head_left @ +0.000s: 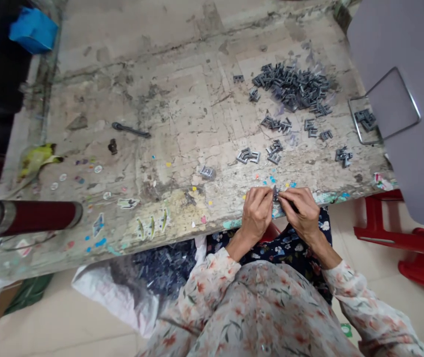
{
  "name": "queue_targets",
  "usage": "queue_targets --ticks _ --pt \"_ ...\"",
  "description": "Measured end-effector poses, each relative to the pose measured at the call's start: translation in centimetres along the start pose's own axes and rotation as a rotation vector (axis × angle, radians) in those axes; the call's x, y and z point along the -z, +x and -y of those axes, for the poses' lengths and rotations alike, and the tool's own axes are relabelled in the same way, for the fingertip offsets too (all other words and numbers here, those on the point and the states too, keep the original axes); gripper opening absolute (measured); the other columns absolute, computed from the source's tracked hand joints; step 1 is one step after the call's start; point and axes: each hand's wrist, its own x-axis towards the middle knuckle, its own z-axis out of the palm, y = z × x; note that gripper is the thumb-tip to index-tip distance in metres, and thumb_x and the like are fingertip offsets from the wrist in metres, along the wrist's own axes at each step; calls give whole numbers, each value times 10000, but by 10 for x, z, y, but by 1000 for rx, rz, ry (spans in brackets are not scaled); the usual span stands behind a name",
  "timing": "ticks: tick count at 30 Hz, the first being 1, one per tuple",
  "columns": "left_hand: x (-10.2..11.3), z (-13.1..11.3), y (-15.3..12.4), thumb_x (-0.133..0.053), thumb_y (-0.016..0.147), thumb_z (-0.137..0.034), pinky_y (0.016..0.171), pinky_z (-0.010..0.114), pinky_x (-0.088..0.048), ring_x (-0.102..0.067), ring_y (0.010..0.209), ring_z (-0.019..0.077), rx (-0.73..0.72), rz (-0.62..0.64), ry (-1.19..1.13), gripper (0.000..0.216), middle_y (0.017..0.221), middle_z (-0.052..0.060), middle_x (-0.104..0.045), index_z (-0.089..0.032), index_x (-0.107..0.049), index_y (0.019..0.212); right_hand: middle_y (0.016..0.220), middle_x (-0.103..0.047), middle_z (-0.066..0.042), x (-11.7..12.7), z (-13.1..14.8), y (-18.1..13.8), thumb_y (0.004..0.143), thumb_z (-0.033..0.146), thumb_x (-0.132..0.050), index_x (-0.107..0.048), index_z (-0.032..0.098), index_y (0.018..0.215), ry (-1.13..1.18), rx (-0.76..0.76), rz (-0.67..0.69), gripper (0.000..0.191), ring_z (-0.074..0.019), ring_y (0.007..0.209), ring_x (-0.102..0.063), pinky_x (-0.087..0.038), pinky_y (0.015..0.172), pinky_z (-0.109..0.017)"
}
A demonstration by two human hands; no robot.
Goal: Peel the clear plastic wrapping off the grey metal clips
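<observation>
My left hand and my right hand meet at the near edge of a worn, stained table. Both pinch one small grey metal clip between their fingertips. A large heap of the same grey clips lies at the far right of the table. Smaller clusters of clips lie between the heap and my hands. A single clip lies to the left of my hands.
A white sack of dark clips stands open under the table edge by my left arm. A red-and-metal cylinder juts in from the left. A dark tool lies mid-table. A grey board with a wire frame leans at right; red stools below.
</observation>
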Motion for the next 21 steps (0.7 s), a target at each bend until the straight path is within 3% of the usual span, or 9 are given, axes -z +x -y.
queue_targets --ticks 6,11,15,18,21 --pt "-3 3 -2 -436 937 -117 828 409 -456 -553 951 245 -50 -13 67 272 1020 135 -676 -129 -621 1136 874 -696 -50 0 0 1 877 134 -608 -662 221 998 5 3 7 159 -196 837 -641 -533 757 -382" --pt "-4 1 -3 -410 947 -125 802 400 -466 -565 935 241 -17 5 74 283 1003 136 -669 -139 -625 1131 864 -696 -49 1 -2 2 889 168 -597 -671 219 977 37 -23 45 125 -195 821 -643 -528 756 -387" --pt "-2 -1 -1 -423 944 -142 805 394 -482 -572 928 235 13 -50 -2 278 991 138 -665 -141 -644 1113 858 -697 -57 1 4 5 889 181 -592 -688 210 970 68 -49 23 130 -195 814 -635 -528 753 -381" --pt "13 1 2 -455 942 -202 852 395 -493 -604 936 231 152 -101 -171 247 969 122 -686 -166 -686 1020 868 -699 -64 9 9 5 895 190 -576 -699 208 985 90 -83 -4 153 -197 831 -638 -531 758 -379" --pt "43 18 7 -537 906 -304 869 384 -515 -652 932 232 406 -113 -293 238 1017 87 -718 -186 -687 1048 894 -700 -75 29 1 7 904 211 -566 -705 197 985 36 -140 -64 161 -200 868 -641 -526 798 -389"
